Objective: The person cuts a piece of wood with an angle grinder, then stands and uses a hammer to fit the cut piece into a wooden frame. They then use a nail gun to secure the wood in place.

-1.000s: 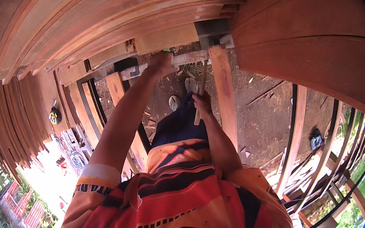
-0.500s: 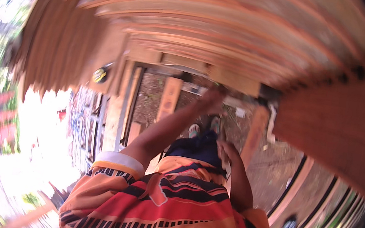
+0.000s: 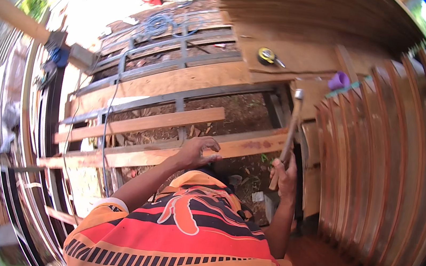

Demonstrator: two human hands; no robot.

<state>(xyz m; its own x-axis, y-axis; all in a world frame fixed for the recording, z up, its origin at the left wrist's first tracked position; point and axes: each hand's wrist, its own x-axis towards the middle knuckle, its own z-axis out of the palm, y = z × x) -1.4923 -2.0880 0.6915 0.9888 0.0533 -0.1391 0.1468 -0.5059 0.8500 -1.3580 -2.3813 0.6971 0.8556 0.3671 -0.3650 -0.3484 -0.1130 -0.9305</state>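
My right hand (image 3: 285, 176) is wrapped round the wooden handle of a hammer (image 3: 291, 130), held nearly upright with its metal head at the top. My left hand (image 3: 200, 152) is empty, its fingers loosely curled and apart. It hovers in front of my body, over the near wooden plank (image 3: 150, 158); whether it touches the plank I cannot tell. A second plank (image 3: 171, 121) runs alongside, farther off. Beyond the hammer head, a yellow and black tape measure (image 3: 266, 56) lies on a wooden board (image 3: 280, 72) next to a purple cup (image 3: 338, 81).
Upright wooden panels with ribs (image 3: 376, 160) stand close on my right. A dark metal frame (image 3: 158, 96) spans the dirt ground ahead. Blue hose or cable (image 3: 158, 24) lies coiled farther off. Thin cables cross the frame at the left. A stack of boards (image 3: 315, 9) rises at the far right.
My view has swung left, showing the metal frame and planks. My left arm has drawn back from its reach. My right hand, earlier by my hip, now holds the hammer up in plain sight.
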